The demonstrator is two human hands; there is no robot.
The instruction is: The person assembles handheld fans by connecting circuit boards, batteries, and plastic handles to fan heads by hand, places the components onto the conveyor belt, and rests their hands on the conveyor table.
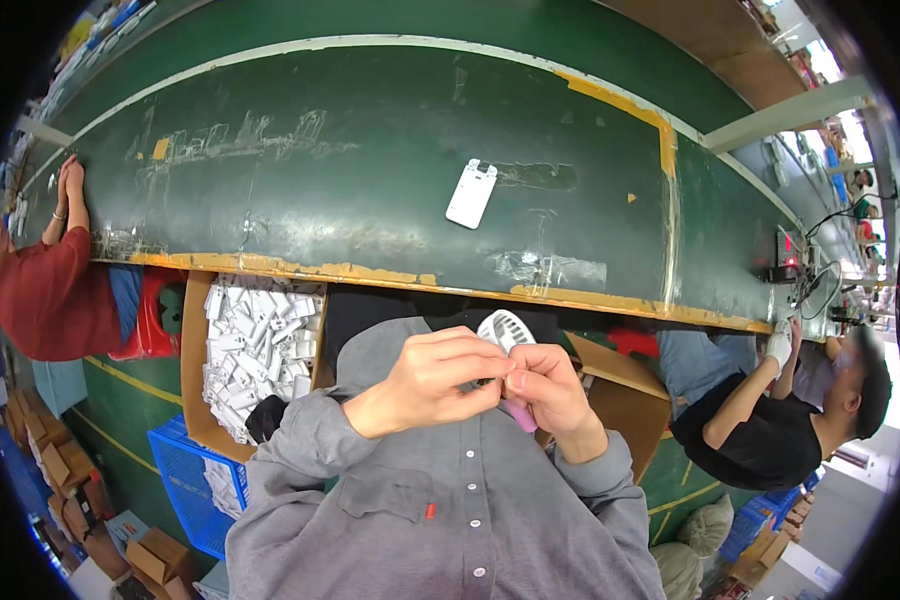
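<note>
long green conveyor belt (350,170), worn; white flat packet (471,193) lying on it.

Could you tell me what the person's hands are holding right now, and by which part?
Both hands, left hand and right hand, grip a small white handheld fan at its neck, just below the round grille; its pink handle pokes out beneath the right hand.

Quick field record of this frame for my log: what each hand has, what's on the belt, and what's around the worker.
left hand: left hand grips the small white handheld fan, fingers over its front
right hand: right hand holds the fan's lower part, where a pink handle shows
belt: green conveyor belt carries one white flat part
left of worker: cardboard box full of white parts, blue crate below
others: person in red at far left, person in black at right
</note>
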